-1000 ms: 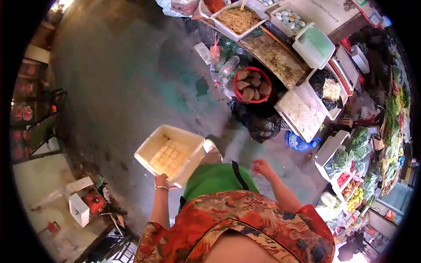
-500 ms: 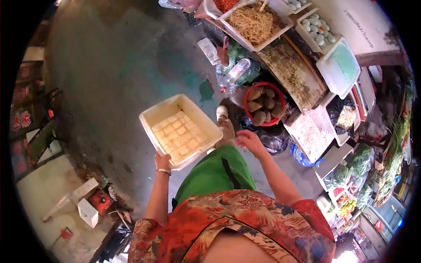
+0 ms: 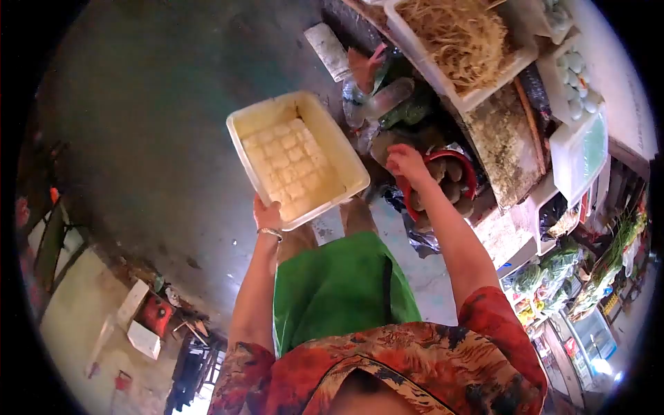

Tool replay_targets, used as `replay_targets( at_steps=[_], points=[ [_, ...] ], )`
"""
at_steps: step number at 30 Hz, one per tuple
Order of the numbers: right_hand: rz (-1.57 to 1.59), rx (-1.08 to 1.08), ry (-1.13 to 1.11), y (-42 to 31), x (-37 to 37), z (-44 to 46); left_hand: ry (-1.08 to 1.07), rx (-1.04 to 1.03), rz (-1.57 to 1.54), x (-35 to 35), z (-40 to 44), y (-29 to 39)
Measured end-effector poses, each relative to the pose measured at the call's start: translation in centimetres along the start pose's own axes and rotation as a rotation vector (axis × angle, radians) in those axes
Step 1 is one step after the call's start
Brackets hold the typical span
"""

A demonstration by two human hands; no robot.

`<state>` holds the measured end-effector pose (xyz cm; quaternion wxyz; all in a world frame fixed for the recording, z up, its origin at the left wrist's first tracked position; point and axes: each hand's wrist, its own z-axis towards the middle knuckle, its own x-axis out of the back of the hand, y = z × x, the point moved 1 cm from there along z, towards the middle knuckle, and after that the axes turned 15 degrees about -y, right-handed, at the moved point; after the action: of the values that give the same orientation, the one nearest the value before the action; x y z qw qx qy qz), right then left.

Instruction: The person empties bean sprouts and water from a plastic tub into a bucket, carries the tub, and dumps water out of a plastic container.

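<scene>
A cream plastic tub (image 3: 346, 158) with rows of pale square blocks (image 3: 287, 160) on its bottom is held out in front of me, over the floor. My left hand (image 3: 268, 213) grips its near left corner, thumb over the rim, and a bracelet circles that wrist. To the right of the tub, my right hand (image 3: 405, 163) is raised with its fingers curled together; whether something small is in them I cannot make out. From my view it overlaps the left edge of a red basket (image 3: 470, 166) of brown, rounded lumps. My right hand does not touch the tub.
Shredded tan food fills a white tray (image 3: 467, 104) at the upper right, near pale eggs (image 3: 575, 81) and a green-lined container (image 3: 584, 153). Plastic bottles (image 3: 391, 98) lie beside the stall. Bagged greens (image 3: 546, 273) are at the right. A pale table (image 3: 83, 304) stands lower left.
The tub in my left hand has moved up and right in view. My right hand has reached forward and up, towards the red basket. The stall's trays appear nearer.
</scene>
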<state>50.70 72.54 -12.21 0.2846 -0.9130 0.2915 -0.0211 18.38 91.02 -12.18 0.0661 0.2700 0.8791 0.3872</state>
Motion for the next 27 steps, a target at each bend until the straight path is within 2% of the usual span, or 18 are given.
replay_targets(
  at_steps=[3,5,7,8,9,11,12,13,16,18,19,21,23,27],
  points=[
    [0.113,-0.047,0.027,1.5,1.1,6.1,0.012,0.048,0.122,-0.7,4.9,-1.7],
    [0.314,-0.017,0.122,2.9,1.9,10.7,0.016,0.126,0.175,-0.5,8.0,-3.8],
    [0.328,0.002,0.138,5.6,3.1,15.5,0.008,-0.025,0.029,-0.3,10.9,-6.2],
    [0.431,0.018,0.213,7.1,3.9,17.7,-0.017,-0.052,0.066,0.5,12.8,-8.6],
    [0.53,0.034,0.289,8.8,4.9,20.1,-0.021,-0.033,0.07,1.0,14.2,-9.8],
    [0.516,-0.002,0.314,13.7,8.8,25.5,-0.1,0.036,0.293,1.2,16.2,-11.2],
    [0.499,-0.019,0.331,16.3,11.1,27.8,-0.078,0.138,0.319,0.5,16.3,-10.3],
    [0.496,-0.035,0.34,18.4,13.0,29.8,-0.085,0.154,0.317,0.1,16.6,-10.8],
    [0.495,-0.085,0.374,22.4,16.7,33.7,-0.035,0.111,-0.057,-0.7,16.6,-12.3],
    [0.457,-0.056,0.536,23.6,17.6,34.8,0.007,0.199,-0.081,-0.9,15.6,-12.3],
    [0.457,-0.069,0.539,24.5,18.2,35.5,0.048,0.267,-0.103,-1.1,14.8,-11.8],
    [0.282,-0.018,0.498,25.9,19.6,37.1,-0.043,0.318,-0.29,-3.4,13.0,-8.3],
    [0.109,0.037,0.452,27.0,20.7,38.2,-0.178,0.307,-0.239,-4.4,10.6,-7.8],
    [-0.005,0.066,0.432,26.5,19.9,38.7,-0.52,0.456,-0.279,-7.1,7.9,-4.9]
  ],
)
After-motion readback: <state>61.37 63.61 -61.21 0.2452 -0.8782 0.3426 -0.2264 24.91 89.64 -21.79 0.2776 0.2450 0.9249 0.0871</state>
